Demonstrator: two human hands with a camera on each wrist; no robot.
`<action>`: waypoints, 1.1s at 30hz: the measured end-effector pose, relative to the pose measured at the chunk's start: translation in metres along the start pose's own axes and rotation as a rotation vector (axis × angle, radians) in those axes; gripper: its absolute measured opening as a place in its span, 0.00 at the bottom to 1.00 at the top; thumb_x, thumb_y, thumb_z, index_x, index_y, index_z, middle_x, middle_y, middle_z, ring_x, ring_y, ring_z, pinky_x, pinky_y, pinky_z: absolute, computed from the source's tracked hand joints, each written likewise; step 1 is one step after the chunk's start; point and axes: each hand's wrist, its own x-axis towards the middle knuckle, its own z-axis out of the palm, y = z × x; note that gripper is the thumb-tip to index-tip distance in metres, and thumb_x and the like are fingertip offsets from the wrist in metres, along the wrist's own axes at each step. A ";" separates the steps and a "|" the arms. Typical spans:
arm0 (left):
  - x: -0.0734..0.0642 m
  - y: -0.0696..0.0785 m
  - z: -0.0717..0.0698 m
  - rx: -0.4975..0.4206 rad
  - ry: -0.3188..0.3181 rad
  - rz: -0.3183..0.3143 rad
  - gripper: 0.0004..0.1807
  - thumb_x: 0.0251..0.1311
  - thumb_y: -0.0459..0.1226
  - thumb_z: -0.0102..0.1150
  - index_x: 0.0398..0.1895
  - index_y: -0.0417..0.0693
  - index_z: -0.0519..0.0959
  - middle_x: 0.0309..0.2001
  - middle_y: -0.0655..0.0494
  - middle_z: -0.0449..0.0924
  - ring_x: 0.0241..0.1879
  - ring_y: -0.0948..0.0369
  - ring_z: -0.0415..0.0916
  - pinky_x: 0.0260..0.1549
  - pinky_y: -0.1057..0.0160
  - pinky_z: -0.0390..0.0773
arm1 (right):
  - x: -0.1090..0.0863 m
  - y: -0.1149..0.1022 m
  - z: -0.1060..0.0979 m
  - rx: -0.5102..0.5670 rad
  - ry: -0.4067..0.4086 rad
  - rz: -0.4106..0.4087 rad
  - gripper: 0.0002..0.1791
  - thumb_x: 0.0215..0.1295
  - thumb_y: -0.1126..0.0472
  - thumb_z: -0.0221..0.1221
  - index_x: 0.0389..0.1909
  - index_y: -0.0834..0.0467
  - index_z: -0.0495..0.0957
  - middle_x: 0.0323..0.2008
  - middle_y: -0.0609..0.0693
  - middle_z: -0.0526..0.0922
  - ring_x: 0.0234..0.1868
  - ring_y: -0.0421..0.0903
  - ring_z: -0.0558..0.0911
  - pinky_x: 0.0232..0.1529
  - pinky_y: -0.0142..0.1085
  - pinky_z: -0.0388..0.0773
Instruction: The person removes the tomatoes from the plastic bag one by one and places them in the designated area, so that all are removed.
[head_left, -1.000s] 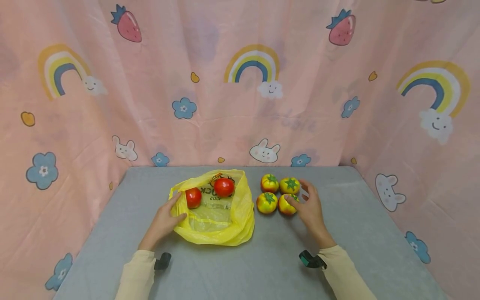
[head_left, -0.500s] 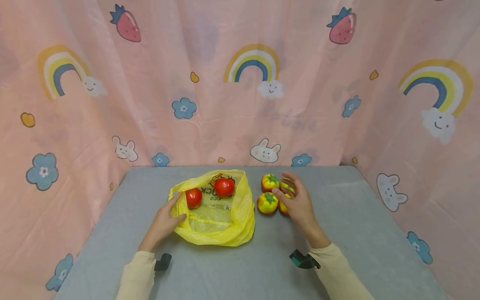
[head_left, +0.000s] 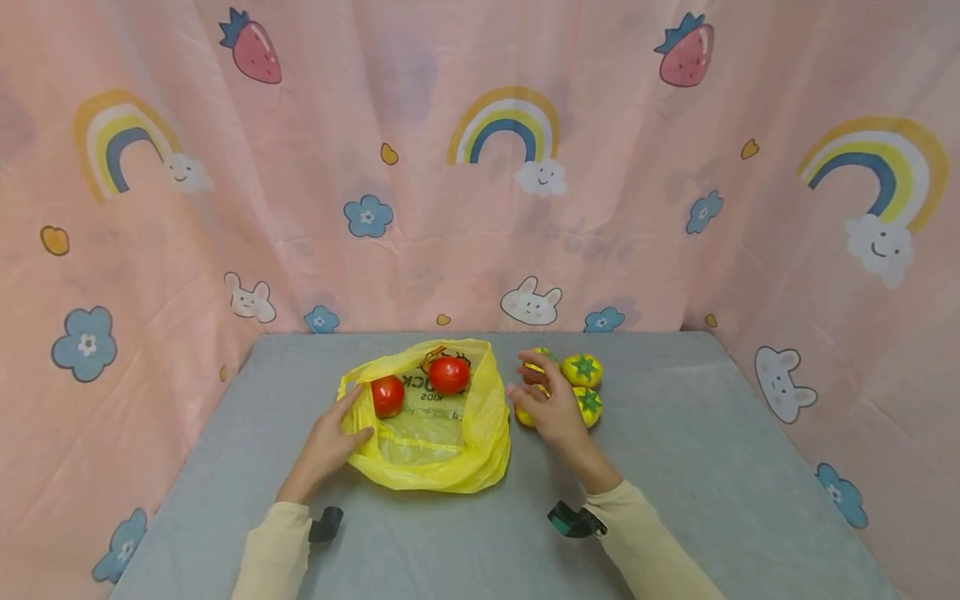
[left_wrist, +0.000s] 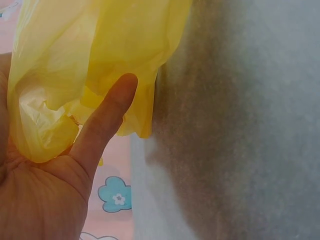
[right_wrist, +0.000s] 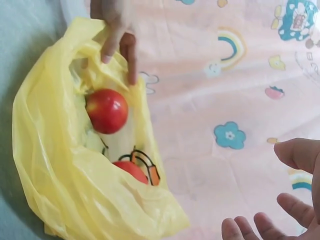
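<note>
A yellow plastic bag [head_left: 483, 458] lies with its mouth spread on the table. Inside are two red tomatoes [head_left: 449, 376], one by the left wall, the other farther back. My left hand [head_left: 327, 437] touches the bag's left rim; its thumb [left_wrist: 107, 117] is straight and apart from the fingers, with film between. Right of the bag sits a group of yellow-and-red tomatoes [head_left: 582, 370] with green leafy tops. My right hand [head_left: 557, 410] hovers over the left ones and partly covers them. Its fingers [right_wrist: 295, 210] are spread and hold nothing.
The grey table [head_left: 450, 550] reaches back to a pink printed curtain [head_left: 420, 275], which also runs along both sides. Each wrist wears a small black camera [head_left: 576, 520].
My right hand has moved left across the yellow-and-red tomatoes, from their right side to the left ones, uncovering the right pair. My left hand and the bag have stayed put.
</note>
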 end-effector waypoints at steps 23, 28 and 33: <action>0.002 0.002 -0.002 0.012 0.010 0.038 0.41 0.61 0.36 0.60 0.77 0.48 0.54 0.78 0.45 0.52 0.76 0.41 0.48 0.73 0.39 0.51 | 0.057 0.009 0.076 -0.173 -0.049 0.016 0.32 0.62 0.59 0.65 0.67 0.57 0.69 0.68 0.57 0.71 0.68 0.60 0.70 0.68 0.53 0.70; 0.001 0.002 -0.001 0.014 0.002 0.012 0.41 0.62 0.37 0.60 0.78 0.50 0.54 0.78 0.46 0.51 0.76 0.40 0.48 0.72 0.38 0.52 | 0.065 0.012 0.085 -0.254 -0.041 0.064 0.33 0.61 0.57 0.66 0.67 0.54 0.69 0.68 0.56 0.71 0.67 0.58 0.71 0.63 0.53 0.75; -0.001 0.001 -0.002 0.013 -0.002 0.006 0.41 0.62 0.38 0.60 0.78 0.50 0.54 0.78 0.45 0.51 0.76 0.40 0.48 0.72 0.38 0.52 | 0.071 0.017 0.093 -0.282 -0.026 0.101 0.32 0.60 0.57 0.67 0.66 0.54 0.70 0.66 0.56 0.72 0.63 0.58 0.75 0.59 0.51 0.79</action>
